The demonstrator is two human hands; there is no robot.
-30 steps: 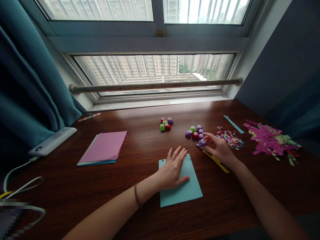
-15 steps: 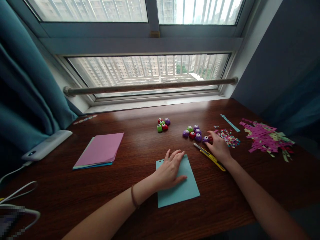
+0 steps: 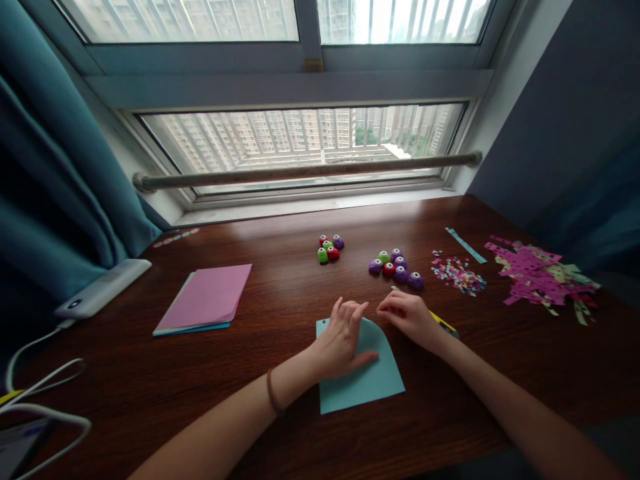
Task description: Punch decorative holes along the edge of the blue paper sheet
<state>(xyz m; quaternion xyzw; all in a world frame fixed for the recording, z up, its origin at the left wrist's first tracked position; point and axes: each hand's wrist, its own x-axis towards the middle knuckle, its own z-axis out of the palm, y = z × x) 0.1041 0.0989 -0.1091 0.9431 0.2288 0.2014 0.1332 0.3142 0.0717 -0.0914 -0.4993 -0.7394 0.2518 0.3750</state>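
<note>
Back from the purple punch (image 3: 415,281), the right hand (image 3: 410,317) now sits at the far right corner of the teal sheet (image 3: 367,383), and that corner has curled up off the table (image 3: 150,387). The sheet lies near the table's near edge, about midway along it. The right hand's fingers are drawn close together; whether they pinch the paper I cannot tell. The left hand (image 3: 343,340) presses flat and spread on the sheet's left half, so the lifted corner lies just left of the right fingertips and is nearer that hand. A yellow knife (image 3: 443,323) pokes out beneath the right wrist. Beyond it lie more punches (image 3: 390,267) and confetti (image 3: 460,275).
</note>
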